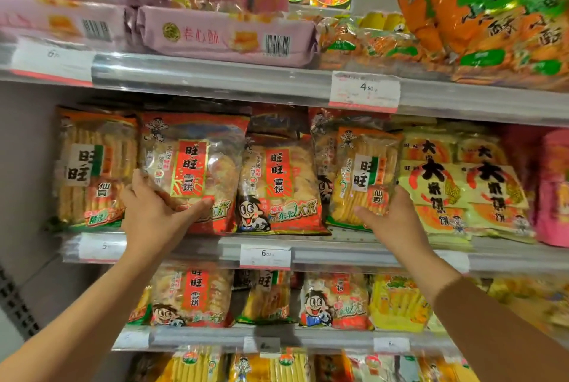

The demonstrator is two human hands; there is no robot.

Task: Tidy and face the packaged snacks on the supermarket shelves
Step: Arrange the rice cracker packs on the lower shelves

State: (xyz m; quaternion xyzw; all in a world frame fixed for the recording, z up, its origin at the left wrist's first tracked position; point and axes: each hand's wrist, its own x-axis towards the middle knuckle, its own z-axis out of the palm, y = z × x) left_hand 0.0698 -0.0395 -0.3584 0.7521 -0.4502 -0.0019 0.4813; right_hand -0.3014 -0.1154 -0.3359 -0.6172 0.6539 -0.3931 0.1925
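- Hidden or unclear: the top shelf's orange bags [505,27] are blurred, and the bottom row of yellow packets [197,364] is cut off by the frame edge; we cannot read them.
- Middle shelf [338,254]: we count, left to right, a senbei bag [92,166], two red rice-cracker bags, a second senbei bag and yellow cracker bags [462,184], all standing upright and facing out.
- Our left hand [154,212] grips the lower left corner of the first red rice-cracker bag [194,172], thumb across its front, fingers curled behind.
- Our right hand [391,218] holds the second senbei bag [363,175] at its lower right edge, thumb on the front.
- Price tag [265,255] reads 6.50.
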